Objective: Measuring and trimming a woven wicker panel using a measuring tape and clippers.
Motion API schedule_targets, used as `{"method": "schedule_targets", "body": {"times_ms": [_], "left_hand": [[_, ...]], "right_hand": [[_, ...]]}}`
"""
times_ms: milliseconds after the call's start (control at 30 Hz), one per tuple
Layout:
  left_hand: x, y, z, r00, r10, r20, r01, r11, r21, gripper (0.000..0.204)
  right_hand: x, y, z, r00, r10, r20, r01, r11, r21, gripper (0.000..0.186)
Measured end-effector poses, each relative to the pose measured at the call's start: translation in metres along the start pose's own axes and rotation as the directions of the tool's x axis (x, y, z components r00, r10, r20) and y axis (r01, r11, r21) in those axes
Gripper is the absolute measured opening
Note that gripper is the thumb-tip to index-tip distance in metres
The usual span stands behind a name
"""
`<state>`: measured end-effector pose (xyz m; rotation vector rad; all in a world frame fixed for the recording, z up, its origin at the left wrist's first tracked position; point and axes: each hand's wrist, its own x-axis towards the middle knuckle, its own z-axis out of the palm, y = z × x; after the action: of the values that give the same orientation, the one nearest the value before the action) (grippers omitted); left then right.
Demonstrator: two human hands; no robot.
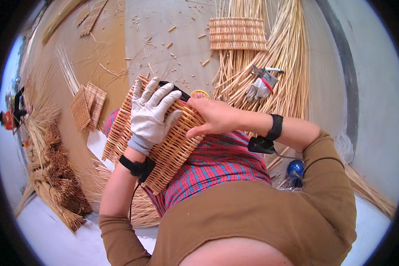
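A woven wicker panel (175,148) rests tilted across my lap, over red and blue checked cloth. My left hand (153,111), in a pale work glove, lies flat on its upper face with the fingers spread. At the panel's right edge is my bare right hand (213,116). It grips that edge between thumb and fingers, though some of the fingertips are hard to make out. Both wrists wear black straps with small devices.
Pruning shears (267,82) with a red handle lie with a grey glove (256,91) on long loose canes (292,48). Another woven panel (238,34) is at the far right. Small panels (88,105) lie left, near bundled reeds (60,173). A blue ball-like object (295,169) sits at my right.
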<state>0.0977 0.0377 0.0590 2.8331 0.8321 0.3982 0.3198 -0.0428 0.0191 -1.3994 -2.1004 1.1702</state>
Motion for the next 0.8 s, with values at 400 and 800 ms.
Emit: {"method": "schedule_targets", "body": {"times_ms": [400,800], "left_hand": [[0.008,0.032,-0.003,0.989,0.115,0.087,-0.119,0.992,0.033,0.040],[-0.011,0.075,-0.022,0.974,-0.056,0.220,0.063,0.998,-0.025,0.069]], "right_hand": [[-0.072,0.002,0.029,0.926,0.060,-0.372,0.064,0.948,0.311,0.062],[-0.075,0.051,-0.014,0.960,0.073,0.269,-0.250,0.656,0.713,0.051]]}}
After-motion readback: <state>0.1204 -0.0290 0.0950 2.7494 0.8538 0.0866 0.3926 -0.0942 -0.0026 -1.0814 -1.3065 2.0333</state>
